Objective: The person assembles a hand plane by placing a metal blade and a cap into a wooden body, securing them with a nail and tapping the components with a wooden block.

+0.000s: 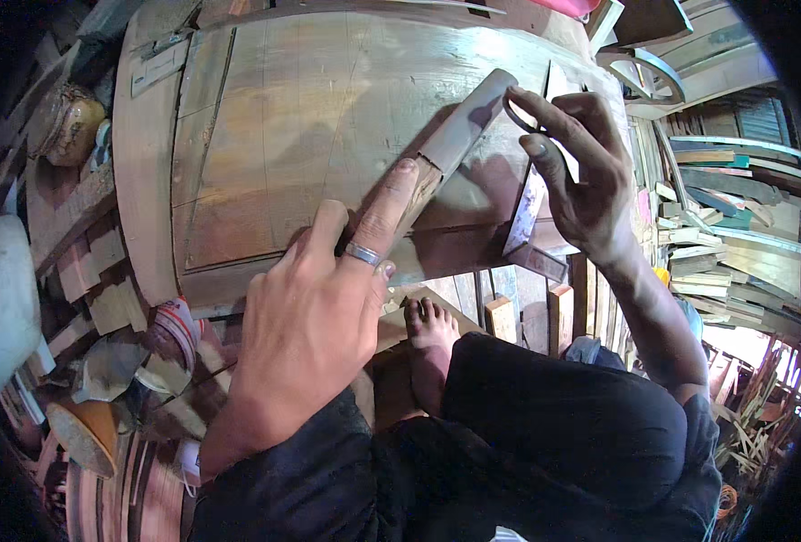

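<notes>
Two bare hands, a left hand (306, 312) and a right hand (586, 176), were positioned over a broad, weathered, brown wooden panel (301, 117). The near end of a long, flat, grey-brown wooden piece with a rounded far end (468, 117) was hidden under the left hand, as were the tips of several left fingers. A thin, dark, curved strip (518, 116) was seen almost edge-on at the right hand; its material could not be identified. A narrow, shiny, light metal strip (525, 212) was partly covered by the right hand.

The left hand held the wooden piece in a closed grip, one finger extended along its upper face. The piece projected diagonally from this grip, up and to the right, over the panel; a ragged step crossed it just beyond the extended fingertip. Its rounded end lay near the right index fingertip. The right thumb and index fingertips stood narrowly apart beside the curved strip; whether they pinched it could not be told.

Count: one wooden piece, one curved strip, one silver-coloured metal ring (363, 254) on the extended left finger, and one bare foot (432, 334) below the panel edge.
</notes>
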Motion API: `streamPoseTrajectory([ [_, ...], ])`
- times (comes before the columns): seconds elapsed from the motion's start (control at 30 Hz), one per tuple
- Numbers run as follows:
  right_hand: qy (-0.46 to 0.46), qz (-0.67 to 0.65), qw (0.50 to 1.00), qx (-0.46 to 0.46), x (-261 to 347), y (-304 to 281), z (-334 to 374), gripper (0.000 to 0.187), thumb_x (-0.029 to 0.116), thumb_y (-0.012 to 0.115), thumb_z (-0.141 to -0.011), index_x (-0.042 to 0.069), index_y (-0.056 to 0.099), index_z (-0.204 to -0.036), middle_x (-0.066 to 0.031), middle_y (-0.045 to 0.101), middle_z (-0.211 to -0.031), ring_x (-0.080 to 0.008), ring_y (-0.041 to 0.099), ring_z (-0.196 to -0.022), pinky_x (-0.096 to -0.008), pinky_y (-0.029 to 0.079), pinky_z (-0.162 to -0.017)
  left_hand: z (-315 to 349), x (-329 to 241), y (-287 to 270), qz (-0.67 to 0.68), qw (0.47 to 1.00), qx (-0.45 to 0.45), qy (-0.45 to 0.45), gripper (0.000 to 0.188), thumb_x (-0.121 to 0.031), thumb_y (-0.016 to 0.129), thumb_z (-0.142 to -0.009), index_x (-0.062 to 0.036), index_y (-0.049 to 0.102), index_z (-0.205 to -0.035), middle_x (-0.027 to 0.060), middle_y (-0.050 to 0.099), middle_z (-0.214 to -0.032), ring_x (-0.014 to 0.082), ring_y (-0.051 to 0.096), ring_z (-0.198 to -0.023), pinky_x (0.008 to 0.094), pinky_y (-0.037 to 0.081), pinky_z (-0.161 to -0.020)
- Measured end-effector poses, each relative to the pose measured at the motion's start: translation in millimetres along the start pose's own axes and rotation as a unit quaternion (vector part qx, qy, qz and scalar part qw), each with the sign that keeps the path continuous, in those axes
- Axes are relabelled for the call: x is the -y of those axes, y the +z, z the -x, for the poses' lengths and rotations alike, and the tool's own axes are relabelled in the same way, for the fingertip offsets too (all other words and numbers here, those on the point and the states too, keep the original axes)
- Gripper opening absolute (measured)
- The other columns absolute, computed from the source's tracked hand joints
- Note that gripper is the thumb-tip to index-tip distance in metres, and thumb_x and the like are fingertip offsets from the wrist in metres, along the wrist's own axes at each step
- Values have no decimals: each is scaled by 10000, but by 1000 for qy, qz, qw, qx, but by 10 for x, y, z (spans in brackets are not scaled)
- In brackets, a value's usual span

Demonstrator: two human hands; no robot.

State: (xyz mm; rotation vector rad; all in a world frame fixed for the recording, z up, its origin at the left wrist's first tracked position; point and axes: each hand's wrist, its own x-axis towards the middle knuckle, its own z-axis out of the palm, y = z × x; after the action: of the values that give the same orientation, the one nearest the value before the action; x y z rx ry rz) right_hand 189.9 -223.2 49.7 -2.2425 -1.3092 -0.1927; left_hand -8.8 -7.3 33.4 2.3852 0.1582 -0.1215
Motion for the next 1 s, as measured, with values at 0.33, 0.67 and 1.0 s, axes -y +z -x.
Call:
streamPoseTrajectory([
  [0.33, 16, -14, 1000, -10, -3, 93, -7, 288, 2, 666, -1020, 73, 752, -1286, -178, 660, -1098, -320, 685, -969, -408, 564, -840, 21, -18, -17, 2, 1000, -3, -6, 803, -146, 660, -994, -261, 327, -1715, 254, 587, -1142, 528, 657, -929, 592, 548, -793],
  [0.67, 18, -32, 999, -17, -35, 131, 7, 322, -33, 742, -960, 26, 731, -1276, -159, 709, -1094, -277, 728, -915, -370, 588, -795, 18, -11, -19, 0, 1000, -4, 3, 793, -144, 654, -997, -251, 329, -1713, 254, 584, -1129, 532, 657, -933, 593, 549, -795],
  [1.0, 3, -18, 999, -36, -88, 122, -81, 301, -45, 740, -946, 35, 756, -1236, -160, 692, -1096, -272, 712, -876, -348, 576, -759, 40, -25, -29, -11, 1000, -7, -2, 789, -146, 653, -999, -254, 332, -1711, 253, 580, -1125, 533, 656, -930, 592, 551, -794],
])
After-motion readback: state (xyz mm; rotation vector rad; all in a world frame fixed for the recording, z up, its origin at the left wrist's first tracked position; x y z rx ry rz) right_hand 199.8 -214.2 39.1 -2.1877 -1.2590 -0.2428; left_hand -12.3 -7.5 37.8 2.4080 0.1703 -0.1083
